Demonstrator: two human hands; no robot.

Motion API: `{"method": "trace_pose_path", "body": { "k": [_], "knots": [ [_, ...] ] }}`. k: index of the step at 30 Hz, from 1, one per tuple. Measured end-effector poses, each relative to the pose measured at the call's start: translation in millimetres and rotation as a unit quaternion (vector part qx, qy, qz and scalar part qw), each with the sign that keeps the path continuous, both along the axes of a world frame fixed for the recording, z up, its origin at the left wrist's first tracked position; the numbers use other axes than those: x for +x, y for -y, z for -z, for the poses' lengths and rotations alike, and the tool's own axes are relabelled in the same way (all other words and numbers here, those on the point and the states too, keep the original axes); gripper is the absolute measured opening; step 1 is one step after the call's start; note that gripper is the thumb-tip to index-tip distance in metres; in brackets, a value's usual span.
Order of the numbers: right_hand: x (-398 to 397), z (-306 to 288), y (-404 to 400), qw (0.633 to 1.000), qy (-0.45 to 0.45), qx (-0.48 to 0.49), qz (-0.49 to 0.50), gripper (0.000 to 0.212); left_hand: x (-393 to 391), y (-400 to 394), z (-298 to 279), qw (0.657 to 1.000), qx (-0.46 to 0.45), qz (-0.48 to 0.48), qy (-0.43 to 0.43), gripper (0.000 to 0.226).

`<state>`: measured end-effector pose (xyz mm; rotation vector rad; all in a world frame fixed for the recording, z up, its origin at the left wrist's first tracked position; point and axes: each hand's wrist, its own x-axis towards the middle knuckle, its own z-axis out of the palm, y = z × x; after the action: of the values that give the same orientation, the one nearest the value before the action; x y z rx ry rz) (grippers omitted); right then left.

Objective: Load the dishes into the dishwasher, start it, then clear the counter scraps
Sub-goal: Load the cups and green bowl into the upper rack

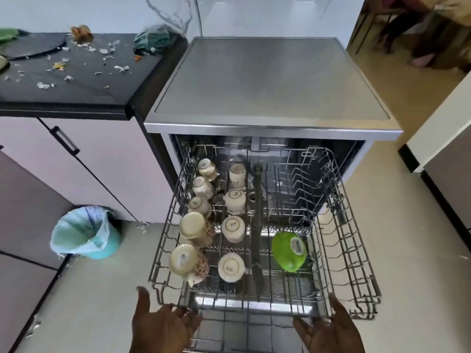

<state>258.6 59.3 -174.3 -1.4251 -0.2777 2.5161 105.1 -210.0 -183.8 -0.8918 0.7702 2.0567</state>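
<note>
The steel dishwasher [270,80] stands open with its wire rack [356,250] pulled out toward me. Several cream cups [233,229] sit upside down in the rack's left half, and a green bowl [289,250] leans in the right half. My left hand [163,327] is at the rack's front left edge, fingers spread and touching the wire. At the front right edge my right hand [328,329] lies with straight fingers against the rack. Neither hand holds anything. Food scraps [76,62] litter the black counter [76,98] to the left.
A teal bin [86,233] lined with a pale bag stands on the floor left of the rack. A green cloth [153,39] lies at the counter's back corner. Pink cabinet doors [89,161] run below the counter. A white unit [443,138] stands to the right.
</note>
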Motion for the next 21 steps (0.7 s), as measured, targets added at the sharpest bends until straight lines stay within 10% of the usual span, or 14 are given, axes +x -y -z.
{"method": "trace_pose_path", "body": {
  "k": [21],
  "knots": [
    [-177.6, 49.7, -114.9, 0.951, -0.225, 0.212, -0.005, 0.069, -190.8, -118.8, 35.8, 0.936, 0.212, 0.037, -0.28, 0.103]
  ]
}}
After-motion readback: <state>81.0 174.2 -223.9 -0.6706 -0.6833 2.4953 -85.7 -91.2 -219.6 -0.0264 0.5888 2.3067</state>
